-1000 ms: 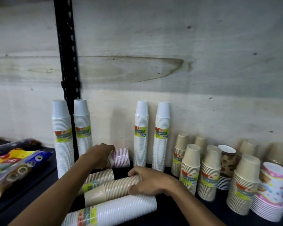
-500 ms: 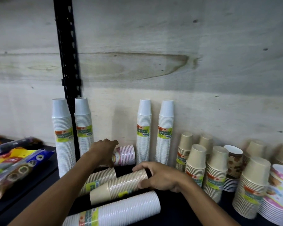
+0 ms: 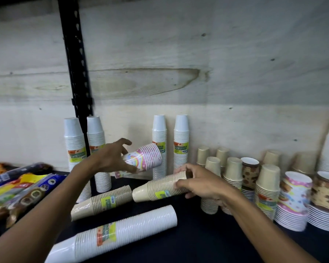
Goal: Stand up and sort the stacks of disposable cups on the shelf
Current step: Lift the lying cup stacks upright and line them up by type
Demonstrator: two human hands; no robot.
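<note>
My left hand (image 3: pixel 110 158) holds a short pink patterned cup stack (image 3: pixel 143 159) lifted off the dark shelf (image 3: pixel 198 240), tilted on its side. My right hand (image 3: pixel 201 182) grips the open end of a beige cup stack (image 3: pixel 160 188), raised slightly and lying sideways. A second beige stack (image 3: pixel 103 203) and a long white stack (image 3: pixel 118 234) lie flat on the shelf in front. Several tall white stacks stand upright against the back wall, two on the left (image 3: pixel 74 149) and two in the middle (image 3: pixel 180 145).
Upright beige stacks (image 3: pixel 234 175) and patterned cup stacks (image 3: pixel 294 198) crowd the right side. Wrapped packages (image 3: pixel 17 188) lie at the left. A black shelf post (image 3: pixel 76 73) rises behind the left white stacks. A plywood wall (image 3: pixel 217 73) backs the shelf.
My left hand has lifted the pink patterned stack up off the shelf. My right hand has raised the beige stack's open end and drawn it rightward.
</note>
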